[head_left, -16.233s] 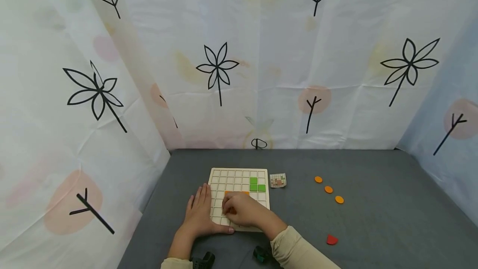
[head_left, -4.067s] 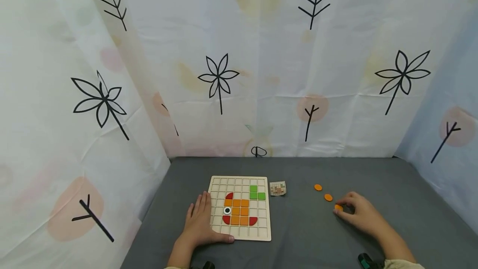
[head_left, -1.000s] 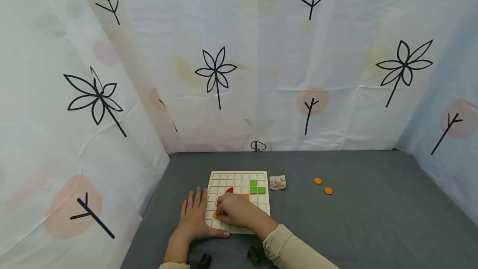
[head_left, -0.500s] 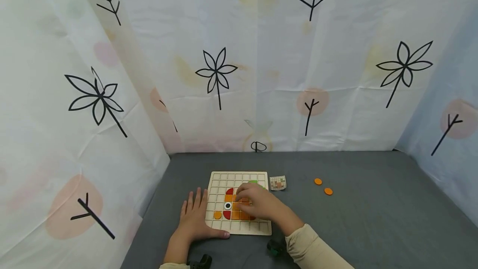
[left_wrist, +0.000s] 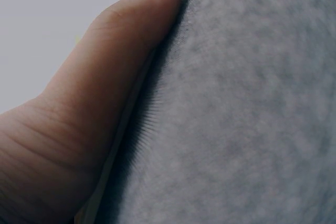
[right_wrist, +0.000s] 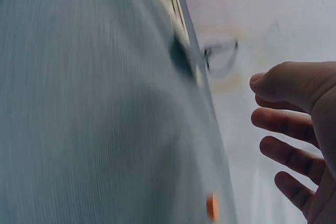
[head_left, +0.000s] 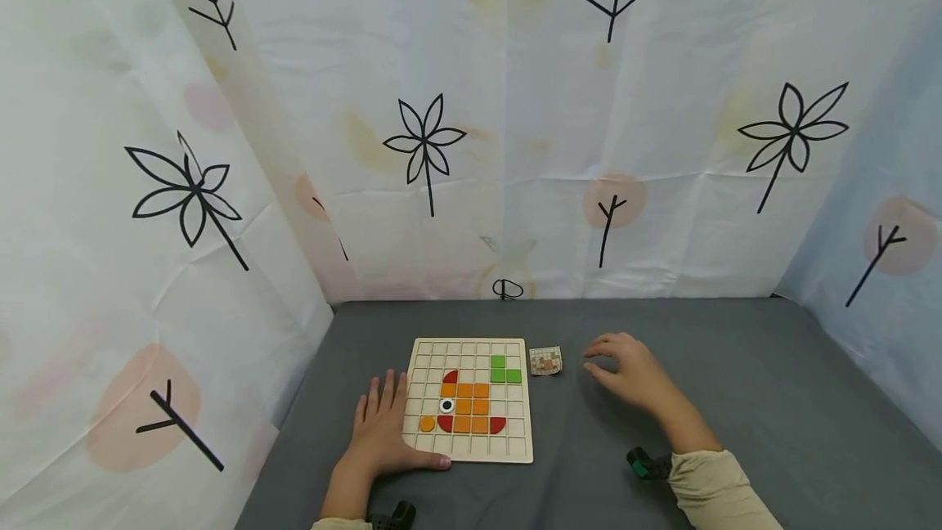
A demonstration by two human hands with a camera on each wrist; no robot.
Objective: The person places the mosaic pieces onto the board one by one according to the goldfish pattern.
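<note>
A pale wooden grid board [head_left: 471, 451] bears orange squares [head_left: 464, 406], red quarter-round pieces [head_left: 497, 425], green squares [head_left: 513, 376], a black-and-white eye disc [head_left: 446, 406] and an orange disc [head_left: 427, 424] at lower left. My left hand [head_left: 379, 436] rests against the board's left side, fingers straight and thumb along its front edge; the left wrist view shows that thumb [left_wrist: 121, 40] up close. Right of the board, my right hand [head_left: 629, 375] hovers over the table with loosely bent fingers, nothing between them. It hides the table's loose discs from the head view; one orange piece [right_wrist: 212, 206] shows blurred in the right wrist view.
A small card with a printed grid pattern [head_left: 545, 361] lies just right of the board. The grey table [head_left: 773, 399] ends at a patterned cloth backdrop [head_left: 545, 219] behind and at both sides.
Earlier my right hand pinched the nearest orange disc, carried it left and left it on the board's lower left. Red pieces and the eye disc also joined the board. Now that hand has swung right.
</note>
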